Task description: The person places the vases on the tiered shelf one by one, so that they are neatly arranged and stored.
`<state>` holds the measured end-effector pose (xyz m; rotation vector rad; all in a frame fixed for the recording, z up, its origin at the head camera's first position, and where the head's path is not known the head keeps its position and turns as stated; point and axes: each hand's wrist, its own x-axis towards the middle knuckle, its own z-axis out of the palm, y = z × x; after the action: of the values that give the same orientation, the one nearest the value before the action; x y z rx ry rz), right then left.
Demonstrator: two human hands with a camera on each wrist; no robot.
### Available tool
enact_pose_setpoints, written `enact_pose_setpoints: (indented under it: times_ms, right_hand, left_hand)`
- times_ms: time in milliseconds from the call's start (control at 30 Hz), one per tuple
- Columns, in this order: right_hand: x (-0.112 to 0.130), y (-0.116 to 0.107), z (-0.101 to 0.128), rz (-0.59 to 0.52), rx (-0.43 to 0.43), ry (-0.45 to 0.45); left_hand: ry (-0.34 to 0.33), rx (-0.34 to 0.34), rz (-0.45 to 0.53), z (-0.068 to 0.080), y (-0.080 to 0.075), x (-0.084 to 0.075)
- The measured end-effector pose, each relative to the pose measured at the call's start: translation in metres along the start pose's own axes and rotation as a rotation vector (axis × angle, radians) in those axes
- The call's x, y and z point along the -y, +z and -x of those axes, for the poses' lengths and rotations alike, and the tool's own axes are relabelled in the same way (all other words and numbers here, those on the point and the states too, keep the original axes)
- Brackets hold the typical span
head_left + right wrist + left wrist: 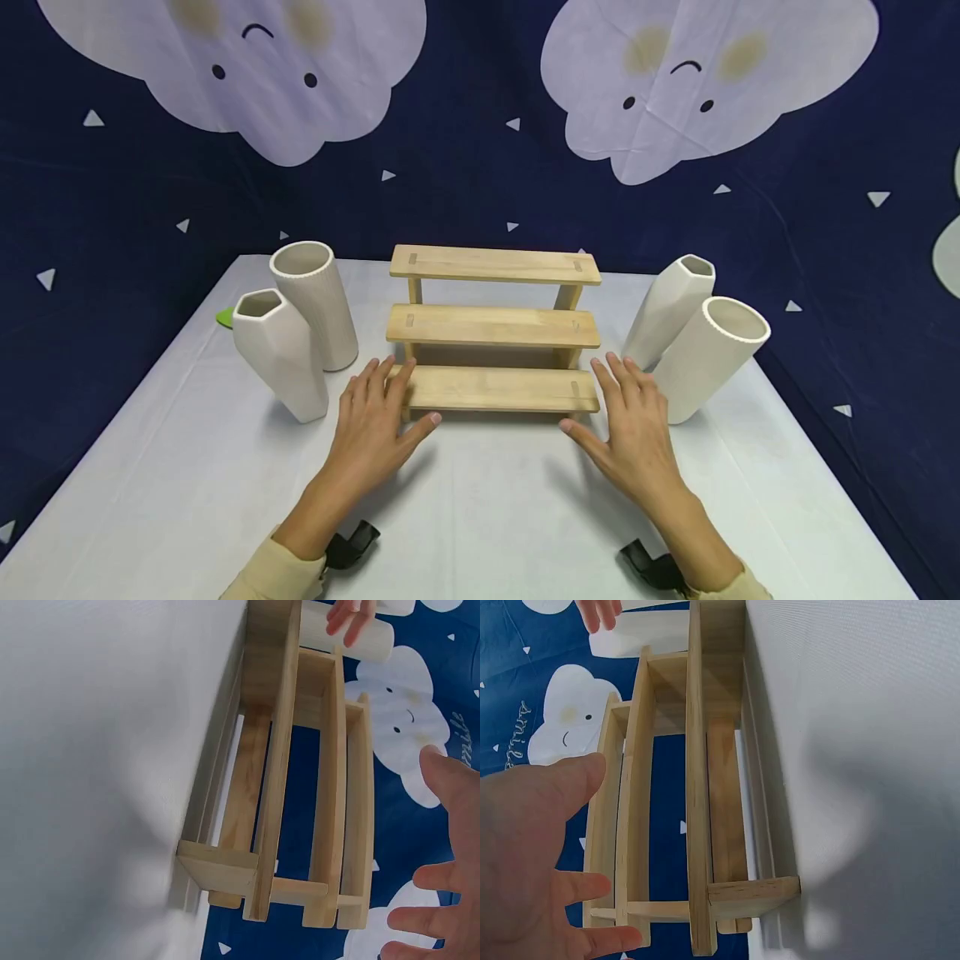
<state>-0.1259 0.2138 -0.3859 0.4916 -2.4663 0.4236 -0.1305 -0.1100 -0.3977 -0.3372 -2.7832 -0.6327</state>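
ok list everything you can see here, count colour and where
wooden stepped shelf: 1, light wood, three tiers, middle of the table
hexagonal vases: 2, off-white, one at the front left, one at the back right of the shelf
round ribbed vases: 2, off-white, one at the back left, one at the front right
green thing: 1, mostly hidden behind the left vases
table: 1, white cloth
backdrop: 1, dark blue with pale cloud faces
left hand: open, fingers on the lowest tier's left end
right hand: open, at the lowest tier's right end
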Motion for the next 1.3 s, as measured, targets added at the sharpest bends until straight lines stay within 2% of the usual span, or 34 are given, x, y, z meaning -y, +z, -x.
enact_pose_setpoints:
  times_ms: [533, 733, 1100, 1300]
  right_hand:
    - [-0.009, -0.005, 0.003, -0.136, -0.19, 0.041]
    - [-0.014, -0.006, 0.004, -0.151, -0.236, 0.052]
    - [-0.02, -0.008, 0.009, -0.185, -0.268, 0.123]
    - [-0.023, -0.01, 0.01, -0.212, -0.318, 0.149]
  left_hand:
    - [-0.03, -0.049, 0.103, -0.001, -0.002, 0.006]
    - [-0.034, -0.084, 0.131, -0.003, 0.0, 0.01]
    - [-0.059, -0.103, 0.205, -0.005, 0.002, 0.015]
    - [-0.077, -0.111, 0.241, -0.006, 0.003, 0.017]
